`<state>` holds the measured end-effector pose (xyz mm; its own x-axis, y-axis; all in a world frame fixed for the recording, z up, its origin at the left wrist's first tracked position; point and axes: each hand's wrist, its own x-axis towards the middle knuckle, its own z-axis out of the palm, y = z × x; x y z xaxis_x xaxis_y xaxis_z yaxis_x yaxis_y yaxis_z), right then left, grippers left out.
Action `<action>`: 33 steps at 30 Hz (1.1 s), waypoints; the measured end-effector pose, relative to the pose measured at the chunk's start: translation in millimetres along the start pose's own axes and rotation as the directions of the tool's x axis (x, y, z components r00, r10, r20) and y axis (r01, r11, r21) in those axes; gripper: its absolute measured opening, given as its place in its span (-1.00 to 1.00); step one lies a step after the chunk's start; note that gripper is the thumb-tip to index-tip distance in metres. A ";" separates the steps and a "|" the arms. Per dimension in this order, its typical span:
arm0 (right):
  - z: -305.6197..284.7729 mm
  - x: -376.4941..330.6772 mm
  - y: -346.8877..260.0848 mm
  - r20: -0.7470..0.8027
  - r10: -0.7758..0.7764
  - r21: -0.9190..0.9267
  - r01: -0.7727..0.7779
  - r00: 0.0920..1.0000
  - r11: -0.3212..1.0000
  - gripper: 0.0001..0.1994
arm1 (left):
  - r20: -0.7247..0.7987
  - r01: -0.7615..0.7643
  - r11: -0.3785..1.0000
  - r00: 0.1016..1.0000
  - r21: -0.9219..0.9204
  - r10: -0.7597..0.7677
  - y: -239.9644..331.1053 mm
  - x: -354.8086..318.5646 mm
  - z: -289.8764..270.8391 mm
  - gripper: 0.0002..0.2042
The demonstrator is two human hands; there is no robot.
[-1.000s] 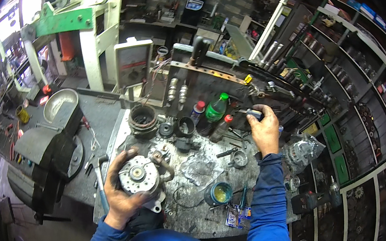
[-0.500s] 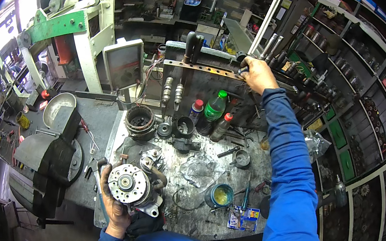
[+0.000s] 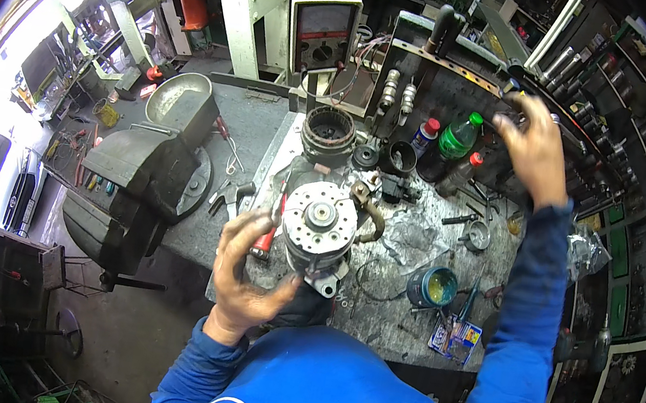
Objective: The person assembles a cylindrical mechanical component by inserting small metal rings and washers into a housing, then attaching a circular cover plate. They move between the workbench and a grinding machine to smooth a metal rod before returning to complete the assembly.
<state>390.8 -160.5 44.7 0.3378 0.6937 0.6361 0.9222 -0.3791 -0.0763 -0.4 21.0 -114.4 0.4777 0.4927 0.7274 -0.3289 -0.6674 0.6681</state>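
Note:
An alternator [image 3: 321, 230] with a round, holed silver face and a centre hub sits near the bench's front edge, face up. At its left side is my left hand [image 3: 248, 273], open, fingers and thumb spread and apart from it. A red-handled screwdriver [image 3: 263, 241] lies between that hand and the alternator, partly hidden by my fingers. My right hand [image 3: 538, 148] is raised by the right end of the perforated metal strip [image 3: 455, 68] on the upright panel. Its fingers are curved and slightly blurred, with thumb and fingertips apart; I make out nothing held in it.
Left of the alternator stands a large bench vise [image 3: 129, 184]. Behind it are a ring-shaped stator housing [image 3: 328, 133], bottles including a green one [image 3: 458, 138], and an analog meter [image 3: 323, 30]. A blue tub of grease [image 3: 432, 287] stands to the right, and a hammer [image 3: 235, 196] lies left.
My left hand has let go of the alternator and spread its fingers. My right hand has come off the perforated strip. The view has shifted, bringing the red-handled screwdriver into sight.

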 end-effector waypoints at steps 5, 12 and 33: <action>4.7 -123.6 -90.2 0.217 0.139 0.367 -0.213 0.966 0.905 -0.62 | 0.124 -0.120 0.970 0.988 0.209 0.096 42.4 14.3 -1.0 -0.46; 45.9 -273.3 -143.4 0.548 0.350 0.313 -0.575 0.760 0.756 -0.60 | 0.117 -0.001 0.964 0.993 0.267 -0.031 59.9 22.7 12.3 -0.73; 59.7 -360.0 -102.5 0.582 0.138 0.433 -0.449 0.801 0.781 -0.65 | 0.164 -0.185 0.882 0.979 0.433 0.125 60.3 18.3 20.5 -0.70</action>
<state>185.9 -334.8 -222.4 0.5077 0.8599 0.0522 0.6502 -0.3427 -0.6781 5.3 -21.7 -64.0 0.5597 0.3073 0.7697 -0.0259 -0.9218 0.3869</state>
